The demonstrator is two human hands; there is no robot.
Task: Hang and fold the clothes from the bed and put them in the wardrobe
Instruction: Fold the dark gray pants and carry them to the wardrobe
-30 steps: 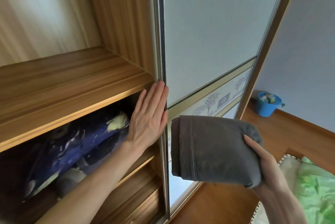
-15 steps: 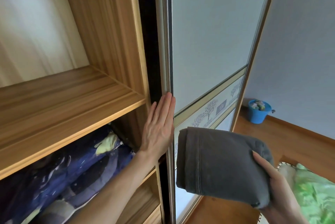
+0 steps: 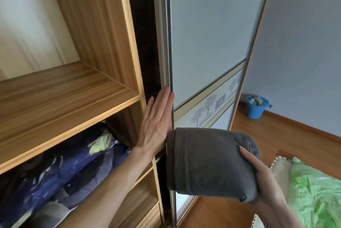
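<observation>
The left hand (image 3: 156, 126) is lying flat against the metal edge of the sliding wardrobe door (image 3: 208, 43), its fingers straight and pressed together, pointing upward, with the thumb angling off toward the wooden frame. The right hand (image 3: 258, 178) is holding a folded dark grey garment (image 3: 208, 161) in front of the door's lower half, the thumb lying across the front of the cloth and the other fingers wrapping behind it out of sight. The garment is hanging in the air just beside the left wrist, outside the wardrobe (image 3: 103, 30) and not yet on any shelf. Inside the open wardrobe, a bare wooden shelf (image 3: 60, 98) is sitting above a lower compartment where a dark blue patterned quilt (image 3: 70, 168) is lying bunched, with what is possibly a grey pillow or another cloth under it. The door is carrying a band of printed trees across its pale panel. To the far right, a blue bucket (image 3: 255, 106) is standing on the wooden floor (image 3: 287, 131) by the wall, and green bedding (image 3: 317, 190) is showing at the lower right corner.
</observation>
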